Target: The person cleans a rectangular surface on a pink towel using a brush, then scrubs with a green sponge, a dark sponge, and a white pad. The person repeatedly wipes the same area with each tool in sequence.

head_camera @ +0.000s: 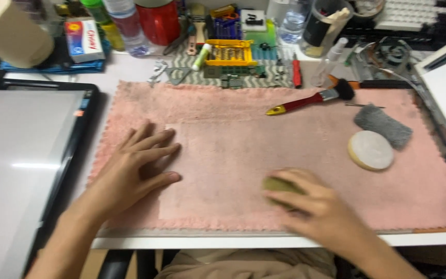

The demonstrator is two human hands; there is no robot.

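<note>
Head view of a work table (285,241) covered by a pink terry cloth (285,139). We see the left hand (135,168) lying flat on the cloth near its left edge, palm down and fingers spread, holding nothing. The right hand (313,206) rests on the cloth near its front edge, its fingers curled over a small olive-green pad (280,186), which it grips and presses against the cloth; this hand is blurred, so we cannot tell the shape of the pad beyond its rounded front. Well apart from both hands, toward the right end of the cloth, we note a round white disc (370,150) and, just beside it on the far side, a grey roll of wire wool (383,125). At the far edge of the cloth lies a brush (311,100) with a red and yellow handle and black bristles, pointing to the right. Beyond the cloth stand a yellow parts tray (229,52), a red screwdriver (297,72), a red can (158,20), clear plastic bottles (127,23) and a paper roll (9,31) at the far left corner. A dark-framed flat screen (27,155) lies to the left of the cloth, just beside the left forearm.
</note>
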